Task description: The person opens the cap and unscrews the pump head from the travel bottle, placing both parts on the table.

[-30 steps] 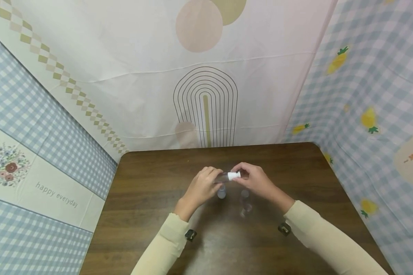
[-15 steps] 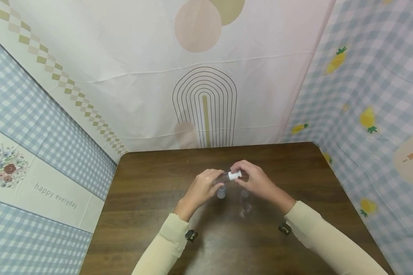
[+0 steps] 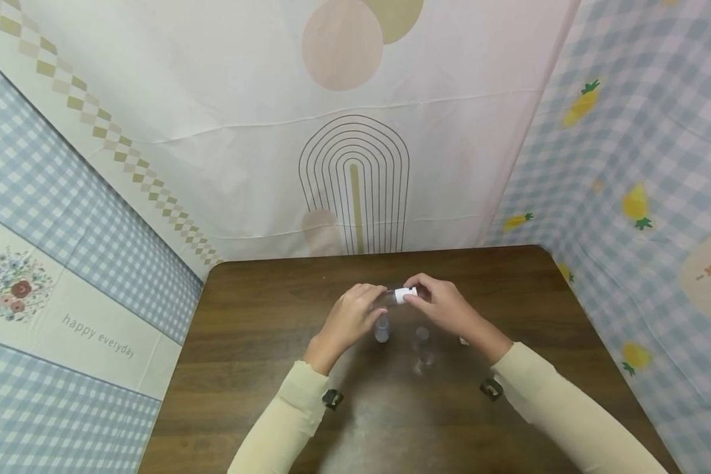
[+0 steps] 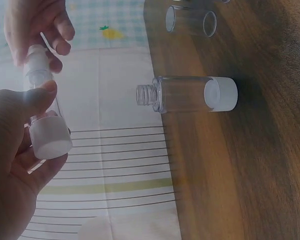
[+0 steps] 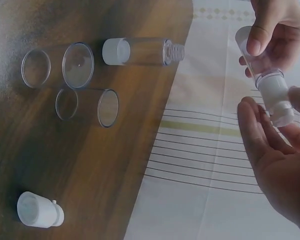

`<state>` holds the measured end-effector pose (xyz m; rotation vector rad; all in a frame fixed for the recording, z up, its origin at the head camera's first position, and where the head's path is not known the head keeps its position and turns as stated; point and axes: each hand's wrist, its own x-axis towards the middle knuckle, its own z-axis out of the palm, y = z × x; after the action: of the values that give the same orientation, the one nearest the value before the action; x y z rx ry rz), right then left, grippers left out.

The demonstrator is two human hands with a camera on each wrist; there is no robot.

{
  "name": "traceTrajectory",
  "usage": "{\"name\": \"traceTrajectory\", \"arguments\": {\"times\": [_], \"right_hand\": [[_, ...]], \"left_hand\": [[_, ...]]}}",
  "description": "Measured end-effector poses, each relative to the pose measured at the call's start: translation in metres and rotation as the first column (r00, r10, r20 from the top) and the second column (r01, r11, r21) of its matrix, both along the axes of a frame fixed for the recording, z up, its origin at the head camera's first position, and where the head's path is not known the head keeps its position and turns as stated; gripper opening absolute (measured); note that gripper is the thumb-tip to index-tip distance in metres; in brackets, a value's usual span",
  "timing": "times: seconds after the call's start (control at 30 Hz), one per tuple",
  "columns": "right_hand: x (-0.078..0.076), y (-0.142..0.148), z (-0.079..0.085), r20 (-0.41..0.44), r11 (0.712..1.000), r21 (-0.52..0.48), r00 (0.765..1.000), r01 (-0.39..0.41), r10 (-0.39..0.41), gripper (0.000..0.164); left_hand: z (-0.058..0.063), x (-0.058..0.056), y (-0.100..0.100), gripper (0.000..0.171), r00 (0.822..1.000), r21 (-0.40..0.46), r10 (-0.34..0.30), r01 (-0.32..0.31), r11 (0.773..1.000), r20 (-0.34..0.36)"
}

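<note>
In the head view my left hand (image 3: pixel 351 315) grips a clear bottle (image 3: pixel 385 299) by its body, held tilted above the table. The bottle's white base (image 4: pixel 51 137) shows below my left thumb in the left wrist view. My right hand (image 3: pixel 441 304) pinches the white pump top (image 5: pixel 276 95) at the bottle's other end, thumb on one side. Whether the top is screwed down cannot be seen. Below the hands, a second clear bottle (image 4: pixel 187 94) with a white base stands upright on the table, its threaded neck bare.
Two clear cylindrical caps (image 5: pixel 79 65) stand side by side on the brown wooden table (image 3: pixel 261 368). Another white pump top (image 5: pixel 37 210) rests on the table near my right forearm. Behind the table's far edge hangs a patterned cloth (image 3: pixel 243 184).
The hands have risen slightly with the bottle. My right thumb and fingers have shifted their hold on the white pump top. The loose pump top now shows beside my right wrist.
</note>
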<state>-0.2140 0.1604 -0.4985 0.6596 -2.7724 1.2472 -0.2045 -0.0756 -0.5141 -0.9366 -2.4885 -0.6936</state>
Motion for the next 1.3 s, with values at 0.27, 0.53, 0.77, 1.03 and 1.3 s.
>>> {"name": "traceTrajectory", "arguments": {"times": [0.27,0.53,0.77,1.03,1.3], "right_hand": [[-0.0002,0.0010,-0.0021,-0.015,0.997,-0.073,0.999,-0.030,0.029,0.028],[-0.0013,0.0046,-0.0014,0.046,0.983,-0.173,0.997,-0.053,0.062,0.051],[-0.0048,0.0062,-0.0012,0.125,0.993,-0.111,0.992,0.029,-0.015,0.034],[-0.0060,0.0054,-0.0056,0.072,0.998,-0.064,0.997,0.023,-0.019,0.017],[-0.0026,0.0050,-0.0020,0.115,0.986,-0.164,0.991,-0.043,0.062,0.043]], "left_hand": [[-0.0007,-0.0012,0.0018,0.037,1.000,0.004,0.006,-0.006,1.000,0.011],[0.0003,-0.0006,0.0029,0.036,1.000,-0.009,0.015,-0.015,1.000,0.014],[-0.0010,-0.0001,0.0041,0.035,1.000,-0.007,0.019,-0.019,1.000,0.004],[-0.0056,0.0003,0.0076,0.036,1.000,0.006,0.016,-0.017,1.000,0.023],[-0.0073,0.0026,0.0081,0.036,1.000,0.014,0.021,-0.022,1.000,0.016]]}}
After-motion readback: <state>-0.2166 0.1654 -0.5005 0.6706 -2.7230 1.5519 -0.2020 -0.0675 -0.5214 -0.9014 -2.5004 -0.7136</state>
